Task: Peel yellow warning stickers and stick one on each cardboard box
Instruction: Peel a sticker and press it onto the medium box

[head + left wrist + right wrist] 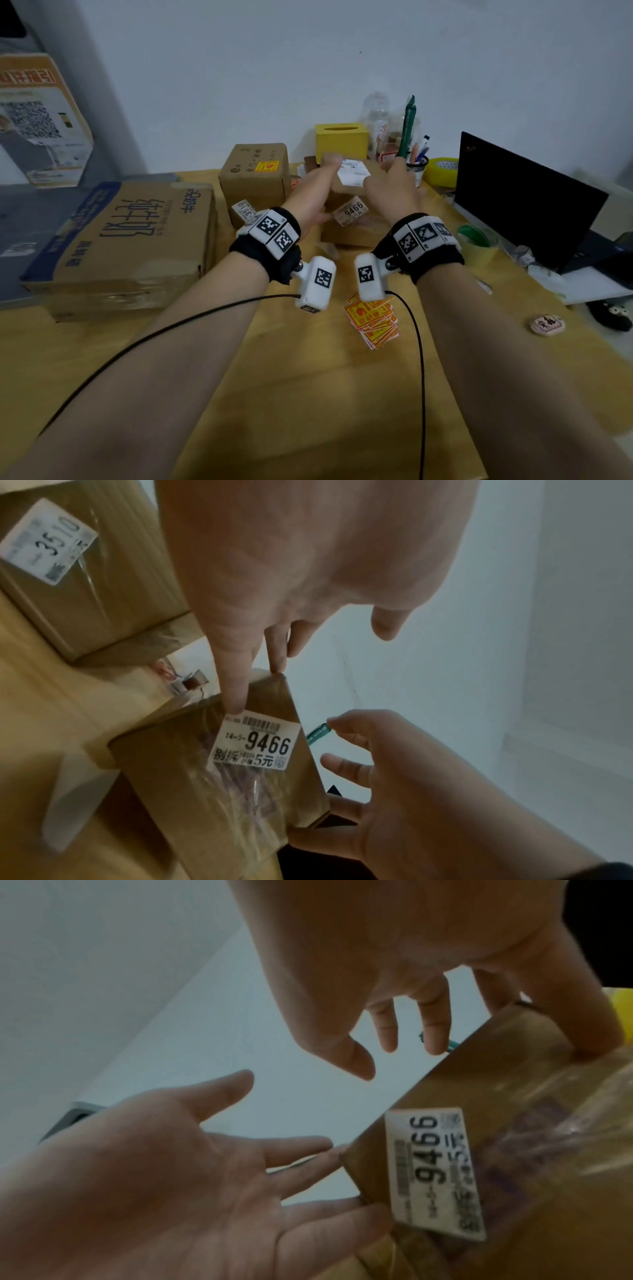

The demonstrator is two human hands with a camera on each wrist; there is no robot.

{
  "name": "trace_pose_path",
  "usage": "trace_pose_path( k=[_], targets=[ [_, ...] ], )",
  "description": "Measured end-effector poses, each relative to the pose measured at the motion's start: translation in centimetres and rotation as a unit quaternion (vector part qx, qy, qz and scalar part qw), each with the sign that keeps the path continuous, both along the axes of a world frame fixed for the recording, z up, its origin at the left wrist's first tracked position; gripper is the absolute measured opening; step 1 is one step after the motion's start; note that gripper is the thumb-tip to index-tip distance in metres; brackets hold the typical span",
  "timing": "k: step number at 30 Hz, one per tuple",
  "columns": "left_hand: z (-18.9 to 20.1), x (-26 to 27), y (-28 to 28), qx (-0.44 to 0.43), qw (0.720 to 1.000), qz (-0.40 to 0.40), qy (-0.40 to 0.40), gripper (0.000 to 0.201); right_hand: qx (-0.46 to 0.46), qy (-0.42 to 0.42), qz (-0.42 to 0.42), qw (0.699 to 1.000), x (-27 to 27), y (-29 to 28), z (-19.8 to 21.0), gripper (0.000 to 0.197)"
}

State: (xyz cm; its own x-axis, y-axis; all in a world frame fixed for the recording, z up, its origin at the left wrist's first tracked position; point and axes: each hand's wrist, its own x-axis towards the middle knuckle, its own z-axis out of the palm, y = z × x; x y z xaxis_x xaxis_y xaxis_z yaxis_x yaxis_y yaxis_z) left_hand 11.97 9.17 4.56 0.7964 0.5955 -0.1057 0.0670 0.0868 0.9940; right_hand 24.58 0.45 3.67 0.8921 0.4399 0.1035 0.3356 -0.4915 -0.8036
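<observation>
Both hands on box [219, 785] w/ white label [255, 741] "9466", "5元"

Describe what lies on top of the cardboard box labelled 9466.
A white shipping label lies on the 9466 box, between the left hand and right hand. Anything beneath them is hidden.

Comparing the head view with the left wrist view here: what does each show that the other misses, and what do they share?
Only the head view shows the pile of yellow warning stickers on the table, the box with a yellow sticker already on it, the large carton, the yellow tissue box and the laptop.

Only the left wrist view shows the barcode and small print on the 9466 label, and a left fingertip touching its corner.

Both show the left hand and right hand, fingers straight, at the 9466 box, and the 3510 label.
</observation>
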Motion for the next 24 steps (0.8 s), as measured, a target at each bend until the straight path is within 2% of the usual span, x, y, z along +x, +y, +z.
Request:
trace_pose_path(
  k=[5,8,10,12,14,18,21,24],
  targets=[
    [-0.7,-2.0,0.6,0.019,0.997,0.065,-0.038,0.055,0.066,0.009,-0.021,0.998,-2.4,-0.2,0.2,0.033],
    [-1.2,-3.3,0.9,-0.012,0.995,0.09,-0.034,0.059,0.081,0.053,-0.022,0.995,-4.2,-0.6,0.6,0.031],
    [-1.7,-4.3,1.0,-0.046,0.995,0.086,-0.01,0.059,0.072,0.107,-0.021,0.991,-5.0,-0.8,0.6,0.043],
    [-2.5,-5.1,1.1,-0.063,0.995,0.075,0.03,0.075,0.046,0.146,0.0,0.988,-5.6,-0.7,0.0,0.064],
    [-3.2,-5.5,1.2,-0.061,0.994,0.073,0.044,0.086,0.015,0.155,0.021,0.988,-6.7,-0.9,-0.2,0.06],
    [-1.9,-7.1,-0.5,-0.032,0.996,0.076,0.015,0.067,0.033,0.094,0.001,0.995,-8.1,-1.5,0.7,0.037],
    [-0.8,-9.3,-1.2,-0.002,0.994,0.109,-0.014,0.05,0.07,0.063,0.028,0.995,-9.7,-1.9,1.3,0.046],
    [0.3,-12.2,-1.7,-0.018,0.991,0.132,-0.022,0.04,0.09,0.069,0.058,0.992,-11.9,-2.2,1.4,0.054]
  ],
)
